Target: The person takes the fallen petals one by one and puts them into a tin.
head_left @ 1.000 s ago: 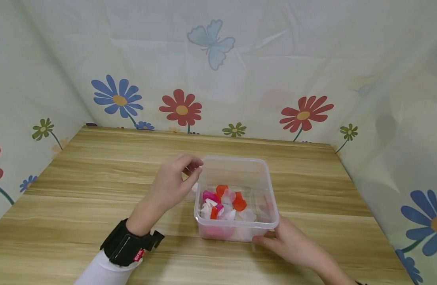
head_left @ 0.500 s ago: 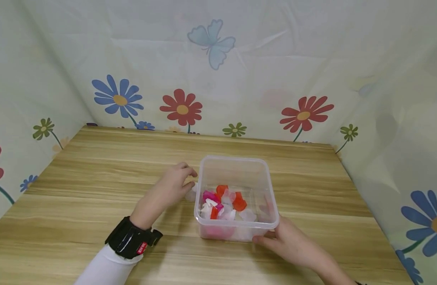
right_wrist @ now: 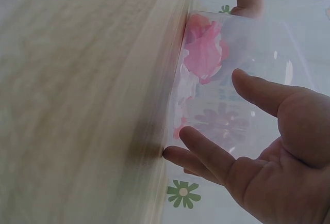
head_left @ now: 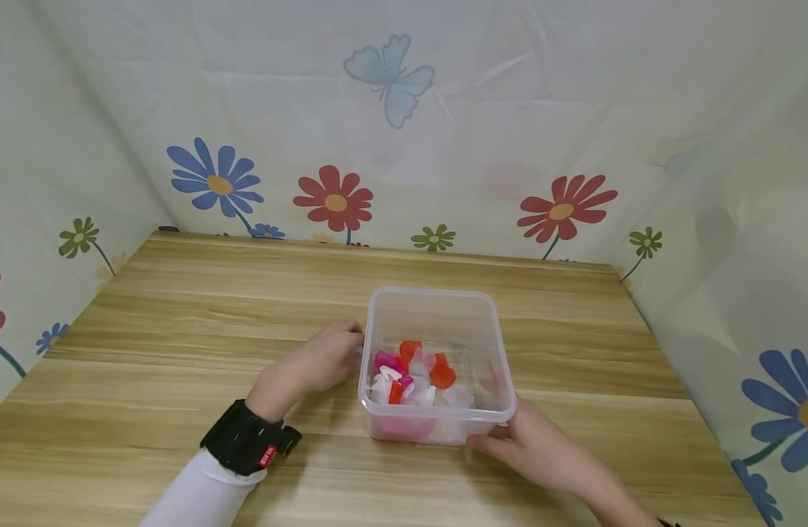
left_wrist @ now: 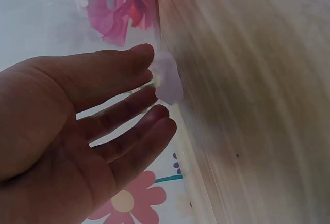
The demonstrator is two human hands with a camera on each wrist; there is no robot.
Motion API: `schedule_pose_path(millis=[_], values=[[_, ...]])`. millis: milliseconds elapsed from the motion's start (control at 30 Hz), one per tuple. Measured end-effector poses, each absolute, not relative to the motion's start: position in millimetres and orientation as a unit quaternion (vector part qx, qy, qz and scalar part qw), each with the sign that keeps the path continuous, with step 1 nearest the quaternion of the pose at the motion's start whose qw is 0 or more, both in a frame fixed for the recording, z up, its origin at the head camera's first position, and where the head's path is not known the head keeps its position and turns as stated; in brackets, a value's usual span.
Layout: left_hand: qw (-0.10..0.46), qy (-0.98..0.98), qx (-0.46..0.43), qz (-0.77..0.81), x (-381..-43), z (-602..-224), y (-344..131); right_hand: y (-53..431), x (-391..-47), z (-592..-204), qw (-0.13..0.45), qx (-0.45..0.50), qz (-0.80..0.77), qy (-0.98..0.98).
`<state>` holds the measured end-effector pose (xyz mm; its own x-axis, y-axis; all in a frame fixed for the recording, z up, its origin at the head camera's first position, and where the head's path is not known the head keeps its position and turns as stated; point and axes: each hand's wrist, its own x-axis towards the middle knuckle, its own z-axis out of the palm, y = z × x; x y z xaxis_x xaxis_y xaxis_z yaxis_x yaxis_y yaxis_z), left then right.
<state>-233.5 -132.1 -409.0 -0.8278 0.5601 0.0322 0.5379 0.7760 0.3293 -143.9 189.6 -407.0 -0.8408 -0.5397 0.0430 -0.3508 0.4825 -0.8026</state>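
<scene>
A clear plastic box (head_left: 437, 416) stands on the table, with red, magenta, pink and white petals (head_left: 443, 373) inside, mostly towards its left. Low beside the box's left wall is my left hand (head_left: 328, 356). Its thumb and fingertips pinch a loose white petal (left_wrist: 169, 82) just above the wood; the head view hides this petal behind the hand. At the near right corner, my right hand (head_left: 539, 446) holds the box, thumb along the front wall and fingers round the right side (right_wrist: 268, 157). Through the wall, pink petals (right_wrist: 203, 53) show in the right wrist view.
The wood-grained table (head_left: 213, 293) reaches back to a white curtain (head_left: 246, 95) printed with flowers and a butterfly, which also runs down both sides. A black wrist strap (head_left: 246, 439) sits on the left wrist over a white sleeve (head_left: 196, 490).
My left hand has come down from the box's upper left rim to the white petal on the table and pinches it. The box and my right hand have stayed in place.
</scene>
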Motion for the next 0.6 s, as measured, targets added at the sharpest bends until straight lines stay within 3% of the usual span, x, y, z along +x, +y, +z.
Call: schedule_pose_path(millis=[600], values=[[0.052, 0.945, 0.266, 0.186, -233.3, -410.1, -135.8, 190.1, -144.4, -406.8, 0.112, -0.261, -0.441, 0.851]])
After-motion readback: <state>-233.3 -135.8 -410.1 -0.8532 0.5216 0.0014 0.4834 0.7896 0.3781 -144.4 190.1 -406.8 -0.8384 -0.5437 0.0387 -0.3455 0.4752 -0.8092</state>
